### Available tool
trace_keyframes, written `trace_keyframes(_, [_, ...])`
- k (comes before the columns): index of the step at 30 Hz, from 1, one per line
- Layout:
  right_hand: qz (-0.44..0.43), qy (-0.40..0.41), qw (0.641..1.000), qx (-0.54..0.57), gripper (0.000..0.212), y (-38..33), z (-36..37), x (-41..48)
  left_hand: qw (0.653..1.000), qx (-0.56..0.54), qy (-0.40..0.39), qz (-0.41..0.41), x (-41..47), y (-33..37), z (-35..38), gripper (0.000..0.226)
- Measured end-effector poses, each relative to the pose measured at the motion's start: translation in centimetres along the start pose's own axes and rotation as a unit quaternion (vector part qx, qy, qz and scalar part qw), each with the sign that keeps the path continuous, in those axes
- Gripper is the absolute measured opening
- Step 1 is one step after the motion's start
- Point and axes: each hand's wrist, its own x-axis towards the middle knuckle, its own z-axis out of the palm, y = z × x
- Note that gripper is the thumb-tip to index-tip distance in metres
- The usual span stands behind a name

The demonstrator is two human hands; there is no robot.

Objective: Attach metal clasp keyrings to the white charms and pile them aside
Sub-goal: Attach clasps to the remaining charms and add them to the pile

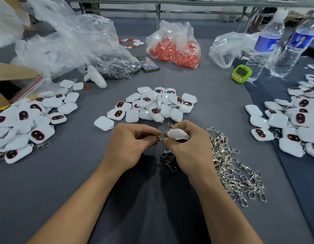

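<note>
White charm (176,134) tight in right fingers (191,128)

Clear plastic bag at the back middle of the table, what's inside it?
The clear plastic bag holds a heap of small red pieces, filling its lower part. The crinkled plastic blurs them, so their exact shape, and anything buried beneath, cannot be seen.

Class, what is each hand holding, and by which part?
Right hand grips a white charm around its body; left hand pinches a clasp, but exactly where is hidden.
</note>
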Motion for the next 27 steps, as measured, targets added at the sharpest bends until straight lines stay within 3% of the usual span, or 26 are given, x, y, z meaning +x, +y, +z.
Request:
trace_keyframes(4, [-0.005,0.012,1.000,-0.029,0.024,0.0,-0.2,0.3,0.999,0.033,0.010,0.000,-0.2,0.0,0.2,0.037])
trace_keyframes(8, [-0.010,0.039,0.998,-0.057,0.020,0.1,-0.6,0.3,0.985,0.167,0.031,0.016,-0.5,-0.3,0.5,0.029])
trace_keyframes(11, [-0.028,0.038,0.995,-0.090,0.022,-0.1,-0.8,-0.2,0.977,0.203,0.061,0.015,-0.8,-0.1,0.2,0.019])
trace_keyframes(14, [-0.046,0.018,0.996,-0.079,0.023,-0.5,-0.5,-0.9,0.987,0.148,0.065,0.004,-0.9,0.2,0.2,0.019])
trace_keyframes(19, [-0.047,0.023,0.997,-0.051,0.022,-0.7,0.2,-1.1,0.998,0.002,0.003,-0.067,-0.4,0.7,1.1,0.015])
trace_keyframes(23, [-0.005,0.039,0.999,0.014,0.025,-0.5,-0.2,-0.6,0.998,-0.012,-0.017,-0.057,-0.4,0.7,1.4,0.019])
trace_keyframes(27, [-0.023,0.039,0.999,-0.009,0.025,-0.7,-0.4,-0.6,0.999,0.035,-0.016,-0.014,-0.7,0.4,1.7,0.026])
